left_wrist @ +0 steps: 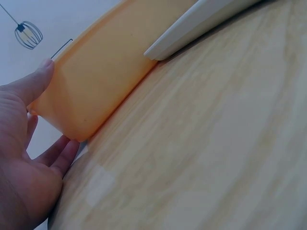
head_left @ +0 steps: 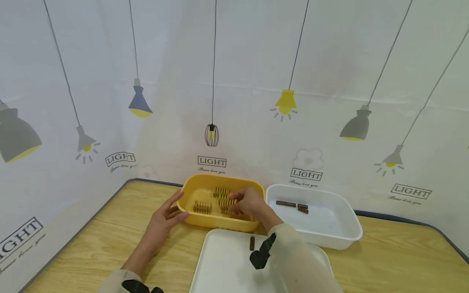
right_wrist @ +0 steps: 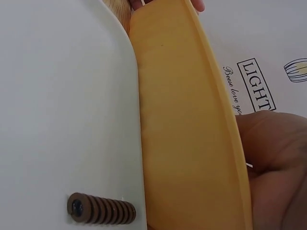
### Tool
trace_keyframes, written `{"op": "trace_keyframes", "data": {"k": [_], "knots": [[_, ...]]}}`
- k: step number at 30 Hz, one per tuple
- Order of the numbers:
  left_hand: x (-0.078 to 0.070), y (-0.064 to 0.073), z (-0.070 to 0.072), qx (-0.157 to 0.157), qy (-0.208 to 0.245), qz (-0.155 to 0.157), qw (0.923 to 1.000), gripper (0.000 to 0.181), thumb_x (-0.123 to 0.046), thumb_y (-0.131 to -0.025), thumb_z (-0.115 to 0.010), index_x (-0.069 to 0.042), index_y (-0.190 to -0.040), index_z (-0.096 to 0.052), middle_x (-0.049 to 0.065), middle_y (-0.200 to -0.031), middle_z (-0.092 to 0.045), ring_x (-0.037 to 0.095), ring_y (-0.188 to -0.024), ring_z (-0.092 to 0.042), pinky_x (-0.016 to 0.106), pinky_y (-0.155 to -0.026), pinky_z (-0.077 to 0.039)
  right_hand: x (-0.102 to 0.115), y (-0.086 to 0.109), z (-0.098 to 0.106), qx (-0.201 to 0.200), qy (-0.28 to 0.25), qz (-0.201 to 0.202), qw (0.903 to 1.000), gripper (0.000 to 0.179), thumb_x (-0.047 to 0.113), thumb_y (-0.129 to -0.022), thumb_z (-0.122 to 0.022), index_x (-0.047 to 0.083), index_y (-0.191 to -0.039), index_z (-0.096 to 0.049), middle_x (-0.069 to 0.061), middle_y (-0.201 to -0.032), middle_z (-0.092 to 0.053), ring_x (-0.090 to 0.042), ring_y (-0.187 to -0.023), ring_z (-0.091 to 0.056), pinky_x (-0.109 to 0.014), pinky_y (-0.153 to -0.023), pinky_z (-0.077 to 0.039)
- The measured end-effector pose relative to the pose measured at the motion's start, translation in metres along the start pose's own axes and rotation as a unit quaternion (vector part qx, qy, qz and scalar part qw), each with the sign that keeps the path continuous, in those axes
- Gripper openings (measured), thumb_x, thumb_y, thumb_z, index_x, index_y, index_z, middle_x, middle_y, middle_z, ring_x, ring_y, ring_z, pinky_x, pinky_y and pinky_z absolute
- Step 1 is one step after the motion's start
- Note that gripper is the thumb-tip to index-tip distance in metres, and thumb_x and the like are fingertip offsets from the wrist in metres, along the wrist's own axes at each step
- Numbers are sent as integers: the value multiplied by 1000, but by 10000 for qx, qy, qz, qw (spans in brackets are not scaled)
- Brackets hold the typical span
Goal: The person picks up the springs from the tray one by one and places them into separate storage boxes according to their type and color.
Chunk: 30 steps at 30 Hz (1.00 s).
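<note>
A yellow bin (head_left: 220, 221) with several gold coil springs (head_left: 202, 207) stands against the back wall. My left hand (head_left: 165, 217) holds its left end, thumb by the front wall and fingers around the end, as the left wrist view also shows. Inside the bin, my right hand (head_left: 250, 202) pinches one end of a gold spring (head_left: 226, 202). In the right wrist view the bin's wall hides those fingertips. A brown coil spring (right_wrist: 101, 209) lies on the white tray (right_wrist: 62, 96), close to the bin.
To the right of the yellow bin is a white bin (head_left: 326, 215) with several brown springs (head_left: 286, 203) in it. The white tray lies in front of both bins, partly under my right forearm. The wooden table (head_left: 399, 252) meets a printed wall covering behind the bins.
</note>
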State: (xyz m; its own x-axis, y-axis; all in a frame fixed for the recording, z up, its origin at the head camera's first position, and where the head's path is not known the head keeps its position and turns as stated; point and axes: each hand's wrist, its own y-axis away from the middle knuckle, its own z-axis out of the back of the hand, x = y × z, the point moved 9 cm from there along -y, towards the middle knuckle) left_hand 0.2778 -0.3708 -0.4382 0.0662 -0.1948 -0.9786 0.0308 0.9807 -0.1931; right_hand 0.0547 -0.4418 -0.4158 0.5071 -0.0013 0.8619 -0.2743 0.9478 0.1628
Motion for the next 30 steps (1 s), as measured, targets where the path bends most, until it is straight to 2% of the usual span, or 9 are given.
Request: {"op": "trace_keyframes", "data": {"k": [8, 12, 22, 30], "knots": [[0, 0, -1, -20, -37, 71, 10000, 64, -23, -81, -65, -20, -138, -35, -8, -144, -23, 29, -118, -40, 21, -83, -43, 3, 4, 0, -198, 389, 15, 9990, 26, -1, -71, -72, 2, -96, -65, -4, -74, -61, -16, -59, -59, -26, -53, -48], [-1, 0, -1, -26, -79, 54, 10000, 64, -25, -81, -65, -20, -138, -35, -10, -143, -23, 29, -118, -40, 21, -83, -43, 2, 2, 0, -227, 516, 31, 9984, 26, 0, -70, -73, 2, -95, -65, -6, -76, -61, -16, -58, -59, -27, -52, -47], [0, 0, 0, -65, -121, 50, 9999, 64, -26, -81, -65, -22, -137, -36, -12, -142, -25, 26, -116, -42, 21, -83, -43, -1, 1, 2, -365, 464, -166, 9981, 25, -1, -69, -73, 2, -92, -64, -8, -79, -61, -17, -61, -59, -28, -55, -49], [1, 0, 0, -68, -49, 41, 10000, 63, -24, -81, -65, -21, -137, -36, -12, -142, -24, 27, -117, -41, 21, -83, -43, 3, 0, 2, -393, 911, 96, 9950, 21, 4, -71, -73, 4, -90, -65, -5, -81, -60, -15, -60, -59, -27, -56, -48]]}}
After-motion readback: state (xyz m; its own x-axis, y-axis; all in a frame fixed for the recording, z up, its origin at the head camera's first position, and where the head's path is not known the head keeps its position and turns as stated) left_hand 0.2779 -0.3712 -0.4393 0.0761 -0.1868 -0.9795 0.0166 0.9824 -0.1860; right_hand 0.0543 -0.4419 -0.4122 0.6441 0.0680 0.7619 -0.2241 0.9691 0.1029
